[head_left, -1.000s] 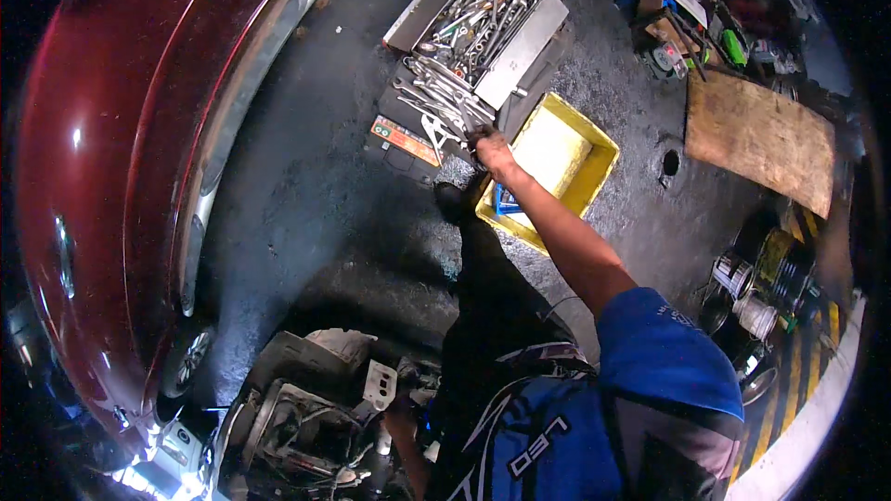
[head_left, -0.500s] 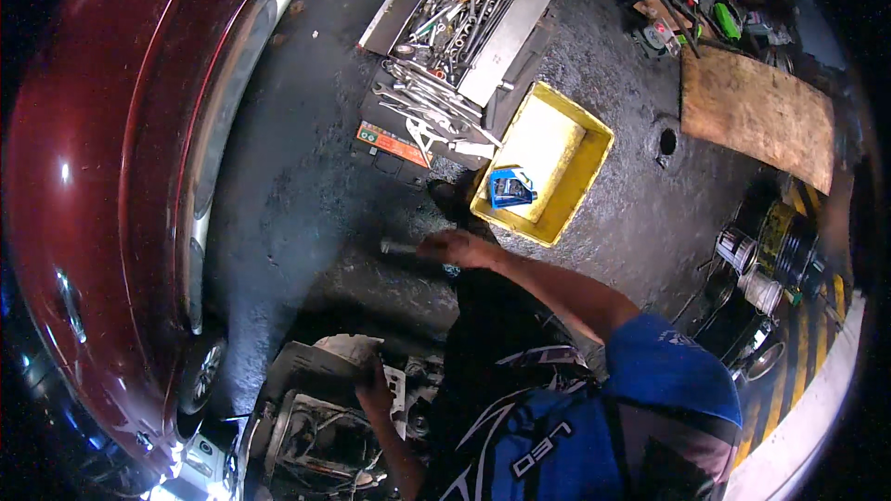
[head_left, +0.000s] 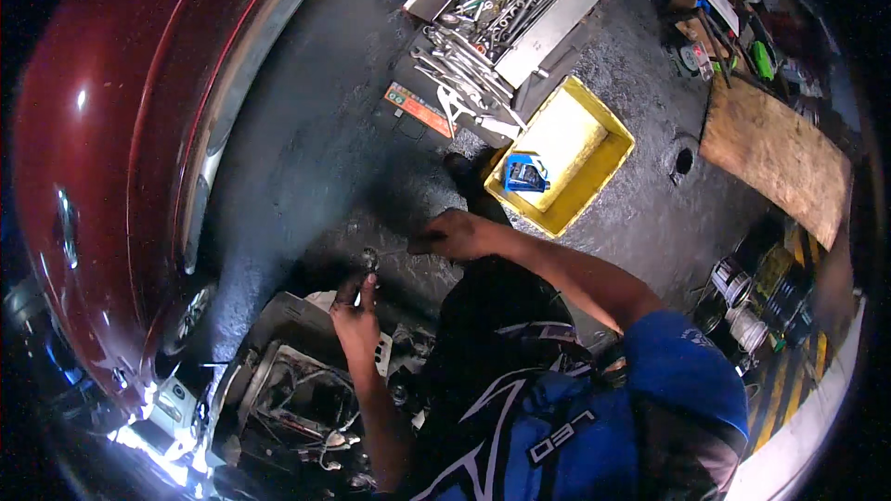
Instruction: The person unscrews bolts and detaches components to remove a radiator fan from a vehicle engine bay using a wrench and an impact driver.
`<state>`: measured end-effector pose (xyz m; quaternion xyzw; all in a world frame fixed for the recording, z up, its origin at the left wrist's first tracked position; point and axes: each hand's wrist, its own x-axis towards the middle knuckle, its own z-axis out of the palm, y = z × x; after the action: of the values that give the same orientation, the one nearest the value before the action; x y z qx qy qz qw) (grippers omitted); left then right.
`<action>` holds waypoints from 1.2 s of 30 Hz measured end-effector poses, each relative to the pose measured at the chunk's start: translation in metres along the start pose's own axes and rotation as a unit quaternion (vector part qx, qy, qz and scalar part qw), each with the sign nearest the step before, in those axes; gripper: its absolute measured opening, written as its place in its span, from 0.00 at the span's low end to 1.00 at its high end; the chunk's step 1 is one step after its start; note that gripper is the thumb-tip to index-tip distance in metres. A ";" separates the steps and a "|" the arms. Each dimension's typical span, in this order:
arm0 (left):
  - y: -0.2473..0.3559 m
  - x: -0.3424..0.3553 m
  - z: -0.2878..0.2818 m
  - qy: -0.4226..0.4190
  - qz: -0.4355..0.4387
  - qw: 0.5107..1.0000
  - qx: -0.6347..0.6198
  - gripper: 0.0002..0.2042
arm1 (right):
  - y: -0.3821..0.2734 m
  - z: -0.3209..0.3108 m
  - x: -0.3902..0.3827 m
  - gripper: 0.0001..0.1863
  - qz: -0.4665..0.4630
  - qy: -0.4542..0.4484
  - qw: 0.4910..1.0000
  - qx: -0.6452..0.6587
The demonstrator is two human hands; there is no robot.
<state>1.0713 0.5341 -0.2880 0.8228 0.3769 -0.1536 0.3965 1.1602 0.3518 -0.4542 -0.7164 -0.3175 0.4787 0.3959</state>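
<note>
My left hand (head_left: pixel 355 315) is raised in front of me, its thumb and fingers closed on a small shiny metal piece (head_left: pixel 369 259) with a rounded end. Just to its right, my right hand (head_left: pixel 457 234) is closed, palm down. A thin, rod-like shape runs from the right hand toward the shiny piece. Whether the two are joined, I cannot tell. Below my left hand is a grimy engine assembly (head_left: pixel 302 399), with a pale plate with holes (head_left: pixel 383 353) beside my left wrist.
Ahead stands an open metal toolbox (head_left: pixel 548 42) full of wrenches, with more wrenches (head_left: pixel 464 65) beside it. A yellow bin (head_left: pixel 608 167) holds a blue bottle (head_left: pixel 525 173). A dark red car (head_left: pixel 102 158) lines the left. Cardboard (head_left: pixel 780 158) and cans (head_left: pixel 733 280) lie right.
My left hand has risen from the engine assembly toward my right hand and now pinches the shiny piece. The metal cylinder that stuck out of my right hand no longer shows there. The view has shifted.
</note>
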 end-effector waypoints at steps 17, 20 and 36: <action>-0.065 -0.092 -0.045 0.194 0.151 0.967 0.062 0.07 | -0.168 -0.044 -0.019 0.12 -0.147 -0.072 0.978 -0.128; -0.088 -0.122 -0.043 0.221 0.136 0.960 0.105 0.08 | -0.173 -0.024 -0.020 0.14 -0.276 -0.071 0.922 -0.262; -0.251 -0.408 -0.007 0.360 -0.146 0.921 -0.044 0.10 | -0.290 0.235 -0.120 0.13 -0.283 -0.150 0.922 -0.219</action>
<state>0.6117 0.4366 -0.1928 0.7403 0.6164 0.1133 0.2435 0.8770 0.4539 -0.2031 -0.5853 -0.6598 0.3670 0.2956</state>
